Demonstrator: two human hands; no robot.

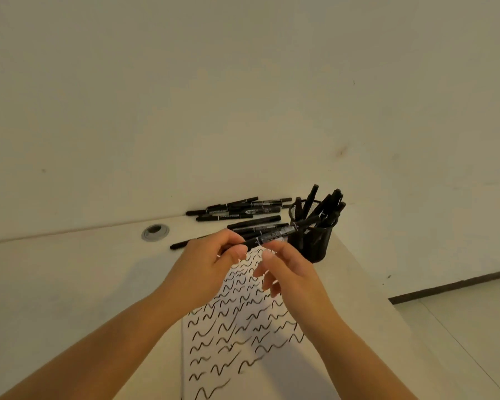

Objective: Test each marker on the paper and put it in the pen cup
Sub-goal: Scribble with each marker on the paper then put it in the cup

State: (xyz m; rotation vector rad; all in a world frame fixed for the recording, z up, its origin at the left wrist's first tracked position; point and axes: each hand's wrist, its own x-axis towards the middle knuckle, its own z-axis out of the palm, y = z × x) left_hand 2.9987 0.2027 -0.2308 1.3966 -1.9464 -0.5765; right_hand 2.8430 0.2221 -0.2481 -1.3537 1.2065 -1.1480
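Pale tabletop filled the lower half of the frame and met a plain wall behind it. Nearest the camera, at lower centre, the paper lay flat, already covered in rows of black test squiggles.

Above the paper, at mid-frame, both hands held one black marker clear of the sheet, its far end pointing toward the upper right. The left hand had its grip clamped on the near end of the barrel, fingers curled round it. The right hand pinched the barrel at its white label with thumb and forefinger; the remaining fingers hung loose. Whether a cap was on could not be told.

Just right of the hands stood the black mesh pen cup, already holding several markers upright. Further back, at centre near the wall, the untested markers lay in a loose pile. A round cable grommet sat to the left.

The step in hand was probably uncapping or recapping. If uncapped, the next move calls for a short stroke on bare paper; if recapped, a drop into the cup.
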